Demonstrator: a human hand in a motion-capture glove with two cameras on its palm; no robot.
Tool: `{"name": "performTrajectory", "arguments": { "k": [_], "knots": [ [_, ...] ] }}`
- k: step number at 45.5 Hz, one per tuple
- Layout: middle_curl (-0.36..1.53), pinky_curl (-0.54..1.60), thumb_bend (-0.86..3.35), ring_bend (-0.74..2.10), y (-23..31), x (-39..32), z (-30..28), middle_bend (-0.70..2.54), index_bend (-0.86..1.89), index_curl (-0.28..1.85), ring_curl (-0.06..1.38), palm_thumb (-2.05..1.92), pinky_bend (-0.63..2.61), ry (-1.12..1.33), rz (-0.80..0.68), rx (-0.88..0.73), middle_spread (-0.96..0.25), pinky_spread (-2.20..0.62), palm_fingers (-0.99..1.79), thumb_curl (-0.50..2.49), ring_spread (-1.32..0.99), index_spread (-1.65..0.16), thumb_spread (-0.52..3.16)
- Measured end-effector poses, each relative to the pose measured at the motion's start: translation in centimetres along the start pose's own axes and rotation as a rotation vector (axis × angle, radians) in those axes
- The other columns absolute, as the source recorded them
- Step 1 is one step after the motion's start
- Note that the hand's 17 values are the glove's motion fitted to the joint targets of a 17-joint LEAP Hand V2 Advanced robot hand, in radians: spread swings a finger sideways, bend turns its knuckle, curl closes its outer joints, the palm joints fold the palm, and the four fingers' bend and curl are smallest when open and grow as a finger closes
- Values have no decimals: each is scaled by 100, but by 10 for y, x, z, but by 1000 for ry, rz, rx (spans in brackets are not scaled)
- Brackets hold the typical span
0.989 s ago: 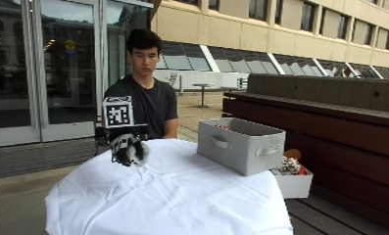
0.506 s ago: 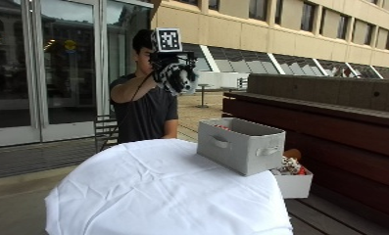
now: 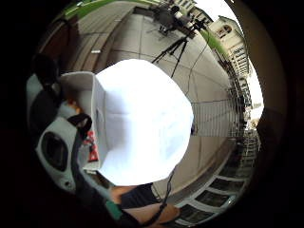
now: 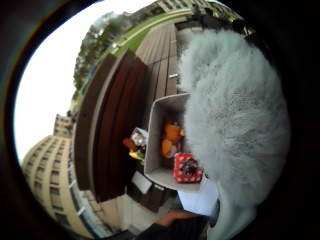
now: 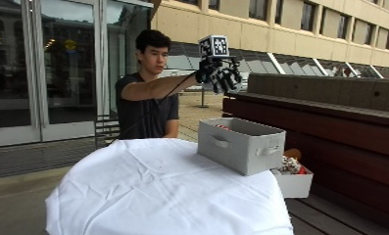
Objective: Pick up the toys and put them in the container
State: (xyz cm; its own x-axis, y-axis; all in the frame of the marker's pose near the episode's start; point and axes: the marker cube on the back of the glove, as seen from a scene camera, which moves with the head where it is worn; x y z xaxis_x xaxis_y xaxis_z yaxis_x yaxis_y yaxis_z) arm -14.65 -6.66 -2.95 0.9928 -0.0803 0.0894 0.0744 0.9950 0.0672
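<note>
A round table covered by a white cloth (image 5: 161,191) is seen low down, well under the raised gloved right hand (image 5: 218,74) and a little toward the person's side of it. A long dark wooden bench (image 5: 337,117) is found behind the table, past the hand. A grey cloth container (image 5: 241,144) is set on the table's far edge — almost straight below the hand, with a wide gap of air between them. A small white box (image 5: 292,180) with bright things in it is seen down beside the container, lower than the table top. The hand is held up high at the end of a stretched-out arm, and its fingers are curled round a fluffy grey soft toy (image 5: 225,78). In the thumb side palm view the toy's grey fur (image 4: 235,120) is pressed close against the palm, and the open container (image 4: 165,145) is seen far under it. Inside the container an orange soft toy (image 4: 170,140) is seen lying, with a red spotted toy (image 4: 187,167) just beside it. In the little finger side view a grey and black part of the held toy (image 3: 57,152) is seen near the palm, and the white table (image 3: 142,123) is seen far below.
</note>
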Motion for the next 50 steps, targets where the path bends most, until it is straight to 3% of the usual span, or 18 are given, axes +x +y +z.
{"name": "performTrajectory", "arguments": {
  "k": [17, 33, 35, 37, 38, 40, 50],
  "knots": [
    [53, 38, 8, 109, 18, -89, 33, 17, 14, 11, 46, 76, 91, -1, -120, -27, -42, -47, 106, 78, -43, -38, 78],
    [53, 39, -1, 110, 19, -97, 72, 19, 7, 5, 46, 68, 93, 28, -108, -159, -37, -47, 99, 78, -43, -36, 89],
    [51, 42, -13, 112, 22, -100, 74, 9, -8, 0, 46, 45, 103, -26, -117, -200, -30, -46, 78, 68, -41, -36, 101],
    [50, 46, -15, 112, 26, -104, 73, 9, -6, 0, 48, 29, 113, -93, -130, -229, -24, -43, 60, 62, -39, -36, 104],
    [48, 48, -22, 102, 27, -105, 73, 4, -5, -1, 45, 12, 120, -119, -137, -233, -19, -38, 30, 58, -36, -35, 102],
    [47, 52, -17, 95, 26, -105, 71, 7, 3, 2, 46, 2, 131, -142, -156, -222, -13, -34, 13, 54, -31, -34, 102],
    [41, 46, -10, 70, 23, -82, 57, 17, 15, 8, 31, -12, 134, -33, -188, -121, -3, -14, -9, 41, -20, -33, 102]
  ]
}}
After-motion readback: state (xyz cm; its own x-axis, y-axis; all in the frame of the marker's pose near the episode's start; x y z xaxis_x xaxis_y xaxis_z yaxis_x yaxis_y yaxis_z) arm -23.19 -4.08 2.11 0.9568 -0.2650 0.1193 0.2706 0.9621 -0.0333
